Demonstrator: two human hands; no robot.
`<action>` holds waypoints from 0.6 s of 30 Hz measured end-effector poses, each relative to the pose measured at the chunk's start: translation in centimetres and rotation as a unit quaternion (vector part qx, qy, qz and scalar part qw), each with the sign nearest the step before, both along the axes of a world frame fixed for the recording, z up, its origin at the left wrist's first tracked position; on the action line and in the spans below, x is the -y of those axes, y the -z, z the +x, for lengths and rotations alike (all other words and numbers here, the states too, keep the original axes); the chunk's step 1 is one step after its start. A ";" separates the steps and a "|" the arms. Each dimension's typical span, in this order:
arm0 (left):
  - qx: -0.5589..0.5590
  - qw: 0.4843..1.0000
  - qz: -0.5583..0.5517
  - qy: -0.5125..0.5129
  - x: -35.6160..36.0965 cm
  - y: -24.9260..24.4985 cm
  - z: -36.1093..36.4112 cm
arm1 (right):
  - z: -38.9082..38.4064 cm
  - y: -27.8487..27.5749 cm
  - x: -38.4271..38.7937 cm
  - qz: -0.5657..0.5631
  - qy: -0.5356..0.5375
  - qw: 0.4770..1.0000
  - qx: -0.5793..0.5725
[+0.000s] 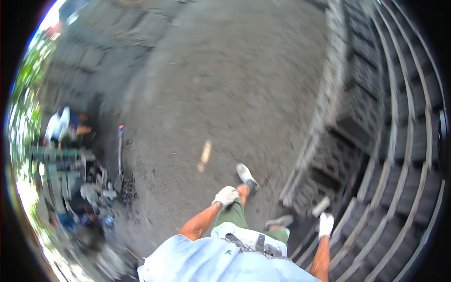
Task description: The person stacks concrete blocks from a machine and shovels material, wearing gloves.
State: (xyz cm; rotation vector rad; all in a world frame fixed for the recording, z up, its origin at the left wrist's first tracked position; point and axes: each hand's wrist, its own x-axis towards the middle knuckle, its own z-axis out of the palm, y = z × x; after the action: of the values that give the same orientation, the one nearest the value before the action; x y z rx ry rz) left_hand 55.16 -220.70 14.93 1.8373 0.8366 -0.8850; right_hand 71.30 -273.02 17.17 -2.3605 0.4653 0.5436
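Note:
My left hand, in a white work glove, hangs in front of my green shorts, over the thigh. Its fingers blur into one rounded shape, and no object shows in it. Out to the right, my right hand, also in a white glove, is lowered beside the rack rails. A short pale block-shaped piece appears right at its fingertips; I cannot tell whether the hand grips it. My shoe is forward on the dirt floor in mid-stride.
Dark hollow blocks line the right side, beside long curved rails over dark slabs. At left, a long-handled tool stands near cluttered equipment. A person is behind it. Grey stacks rise at the upper left.

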 end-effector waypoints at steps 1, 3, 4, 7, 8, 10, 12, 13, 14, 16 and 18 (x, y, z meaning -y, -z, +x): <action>-0.007 0.997 0.021 -0.071 -1.2 -0.3 -0.5 | -0.5 -2.1 -2.6 0.027 -0.003 0.998 -0.062; 0.041 0.986 0.026 -0.158 -4.8 -4.0 -0.2 | -0.8 -2.8 -8.6 -0.038 -0.077 0.994 -0.071; 0.073 0.986 0.019 -0.148 -6.6 -5.5 -0.6 | -1.3 -1.8 -9.9 -0.052 -0.208 0.975 -0.062; 0.101 0.967 -0.014 -0.233 -11.4 -3.8 -2.5 | 1.7 -3.0 -22.5 -0.020 -0.333 0.937 -0.100; 0.117 0.957 -0.020 -0.264 -12.0 -0.9 -3.9 | 2.7 -2.6 -25.7 0.045 -0.308 0.942 -0.124; 0.100 0.934 -0.041 -0.342 -14.2 -6.3 -5.1 | 5.6 -2.4 -31.8 0.068 -0.353 0.924 -0.126; 0.132 0.909 -0.036 -0.393 -15.7 -4.7 -7.4 | 8.9 0.3 -36.5 0.119 -0.392 0.908 -0.088; 0.130 0.902 -0.014 -0.412 -16.5 -5.1 -8.5 | 10.0 -1.1 -39.9 0.100 -0.379 0.911 -0.128; 0.127 0.893 0.009 -0.431 -17.3 -5.4 -9.7 | 10.8 -4.3 -43.9 0.079 -0.365 0.912 -0.167; 0.111 0.846 0.025 -0.520 -17.7 -3.1 -12.6 | 12.2 -4.4 -48.0 0.072 -0.396 0.902 -0.153; 0.115 0.828 0.136 -0.532 -18.8 0.0 -15.1 | 13.3 -6.0 -54.1 0.050 -0.406 0.897 -0.171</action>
State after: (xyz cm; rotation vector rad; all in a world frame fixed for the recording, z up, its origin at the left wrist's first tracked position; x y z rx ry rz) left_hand 40.06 -201.90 14.95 1.3004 1.6236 0.1815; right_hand 84.57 -218.92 23.14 -2.2861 -0.4422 1.3335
